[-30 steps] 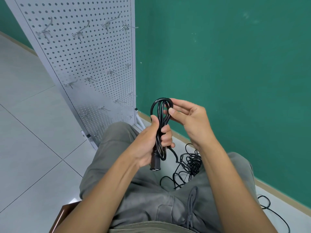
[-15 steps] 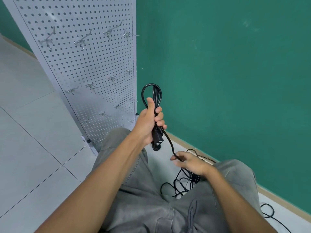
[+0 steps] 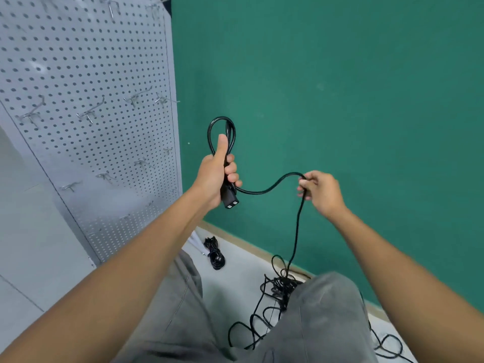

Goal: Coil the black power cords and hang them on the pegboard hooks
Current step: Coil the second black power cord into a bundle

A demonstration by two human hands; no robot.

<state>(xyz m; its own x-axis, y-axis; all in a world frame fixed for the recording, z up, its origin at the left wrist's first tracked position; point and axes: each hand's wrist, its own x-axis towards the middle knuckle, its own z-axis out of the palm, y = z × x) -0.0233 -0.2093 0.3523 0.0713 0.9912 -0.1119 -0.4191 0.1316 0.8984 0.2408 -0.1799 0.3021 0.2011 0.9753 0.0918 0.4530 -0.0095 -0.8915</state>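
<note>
My left hand (image 3: 218, 174) grips a partly coiled black power cord (image 3: 264, 189); its loops stick up above my thumb and its connector end hangs below my fist. From there the cord swings right to my right hand (image 3: 318, 189), which pinches it in raised fingertips. Below that hand the cord drops to a tangled heap of black cord (image 3: 279, 289) on the floor between my knees. The grey pegboard (image 3: 86, 127) stands to the left with several bare metal hooks (image 3: 90, 113).
A second bundled black cord (image 3: 215, 254) lies on the floor near the pegboard's foot. A green wall (image 3: 340, 100) fills the right and back. More loose cord (image 3: 387, 347) trails at the lower right beside my leg.
My right hand has risen from the floor heap, pulling a length of cord up and to the right. My left hand has lifted the coil higher, and my view has tilted upward.
</note>
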